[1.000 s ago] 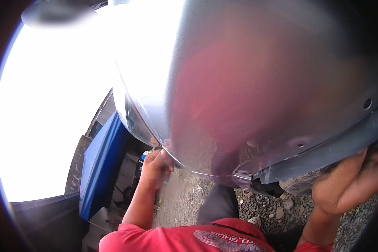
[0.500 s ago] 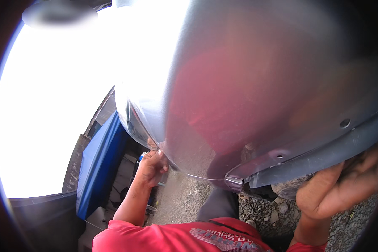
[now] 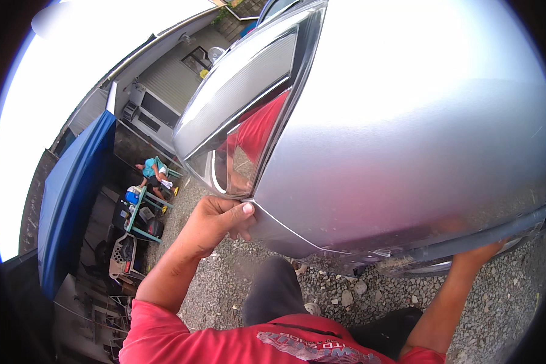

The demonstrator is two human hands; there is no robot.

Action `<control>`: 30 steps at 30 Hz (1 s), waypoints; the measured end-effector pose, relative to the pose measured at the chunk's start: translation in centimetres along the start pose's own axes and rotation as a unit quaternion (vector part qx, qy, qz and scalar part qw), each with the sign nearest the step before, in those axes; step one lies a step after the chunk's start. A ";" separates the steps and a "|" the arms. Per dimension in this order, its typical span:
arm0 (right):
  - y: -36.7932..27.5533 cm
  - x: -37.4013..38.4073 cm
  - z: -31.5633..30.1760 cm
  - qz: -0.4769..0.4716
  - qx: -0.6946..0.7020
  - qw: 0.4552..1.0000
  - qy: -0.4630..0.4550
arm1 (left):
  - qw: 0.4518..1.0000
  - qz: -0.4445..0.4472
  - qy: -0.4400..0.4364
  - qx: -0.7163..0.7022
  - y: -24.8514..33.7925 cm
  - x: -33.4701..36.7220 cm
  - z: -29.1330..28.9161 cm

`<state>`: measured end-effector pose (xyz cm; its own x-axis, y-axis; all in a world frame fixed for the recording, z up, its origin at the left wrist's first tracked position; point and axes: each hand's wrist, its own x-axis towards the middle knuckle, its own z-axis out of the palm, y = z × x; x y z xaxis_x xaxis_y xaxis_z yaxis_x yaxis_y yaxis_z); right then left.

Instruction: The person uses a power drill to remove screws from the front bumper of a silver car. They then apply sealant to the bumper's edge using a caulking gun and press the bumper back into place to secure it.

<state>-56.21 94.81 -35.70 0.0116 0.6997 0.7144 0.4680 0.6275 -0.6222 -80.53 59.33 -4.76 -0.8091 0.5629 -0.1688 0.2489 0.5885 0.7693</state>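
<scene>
A silver-grey car's fender [image 3: 370, 164] fills the right side, its headlight [image 3: 249, 133] to the left of it. My left hand [image 3: 215, 221] is at the headlight's lower corner, beside the seam with the bumper cover [image 3: 285, 236]. Its thumb presses near the corner and the other fingers curl beneath; whatever they grip is hidden. My right hand [image 3: 482, 252] reaches up behind the dark lower edge [image 3: 485, 233] of the fender at the wheel arch, which hides its fingers.
Gravel [image 3: 346, 297] lies under the car and around my knees. At the left are a blue canopy [image 3: 73, 194], a green table [image 3: 138, 209] with things on it, and a plastic crate [image 3: 122, 252]. A person [image 3: 155, 173] sits beyond the table, before a building [image 3: 164, 91].
My view has drawn back and swung, so more headlight and yard show. My right hand has gone from below the fender edge to behind it. My left hand stays at the headlight corner.
</scene>
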 end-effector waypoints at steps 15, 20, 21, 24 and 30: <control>-7.7 5.4 -2.9 0.043 -0.361 0.876 -0.316 | 0.899 0.420 0.125 0.013 5.0 10.5 -10.8; -9.0 6.4 -2.3 0.042 -0.389 0.842 -0.371 | 0.897 0.405 0.036 0.175 6.9 11.7 -10.5; -9.6 6.4 -1.9 0.037 -0.381 0.840 -0.383 | 0.906 0.381 0.036 0.183 7.0 10.9 -11.0; -10.1 6.9 -1.8 0.034 -0.383 0.830 -0.404 | 0.899 0.376 0.048 0.220 7.2 11.0 -11.0; -10.3 7.4 -1.7 0.037 -0.375 0.822 -0.427 | 0.892 0.385 0.046 0.233 7.1 11.1 -10.8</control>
<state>-59.41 92.94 -23.47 -0.4101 0.9120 -0.0013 0.9108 0.4095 -0.0527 -93.47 63.48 5.54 -0.3374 0.8665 0.3677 0.9267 0.2371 0.2917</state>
